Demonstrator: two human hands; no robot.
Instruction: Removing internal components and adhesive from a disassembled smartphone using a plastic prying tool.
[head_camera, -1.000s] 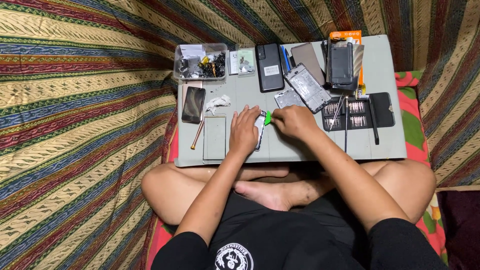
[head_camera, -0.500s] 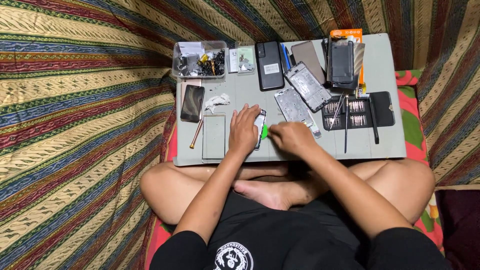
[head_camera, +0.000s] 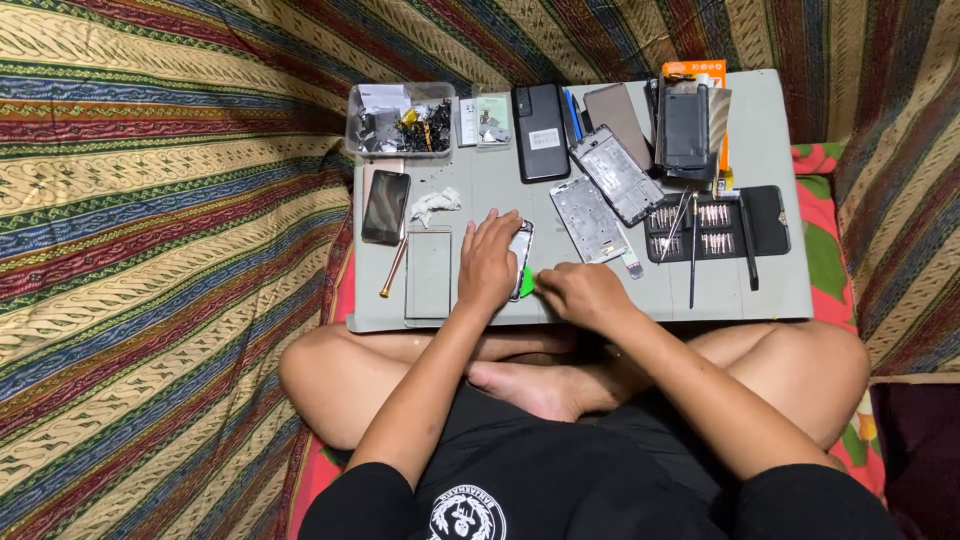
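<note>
Head view: looking down on crossed bare legs, a grey work mat (head_camera: 640, 300) laid across the lap; all places below given from that mat.

Left hand (head_camera: 488, 262): pressed flat on a phone body (head_camera: 519, 258) near the mat's front edge, fingers spread and curved over it, pinning rather than gripping.

Right hand (head_camera: 580, 292): at the front edge, just right of the phone body, fingers pinched shut on a small green pick (head_camera: 526, 282) whose tip touches the phone's lower right side.

Change: a second ago the right hand sat higher, above the phone's upper right side; now lower and nearer the lap, with the green pick down at the bottom end. Left hand not shifted. Judged as prying along the seam, the right side worked through, the casing not yet off.

Front left: one glass panel (head_camera: 428, 275), one copper-tipped tool (head_camera: 392, 268) off its edge.

Middle: two bare phone frames (head_camera: 590, 218), one black bit case (head_camera: 715, 228) lying open, roughly three slim drivers across it.

Left middle: one dark phone (head_camera: 385, 207), one crumpled white wipe (head_camera: 435, 205).

Far edge: one clear parts tray (head_camera: 400, 120), two small packets, one black phone back (head_camera: 541, 130), one brown panel, one dark stack (head_camera: 688, 125) on an orange pack.
</note>
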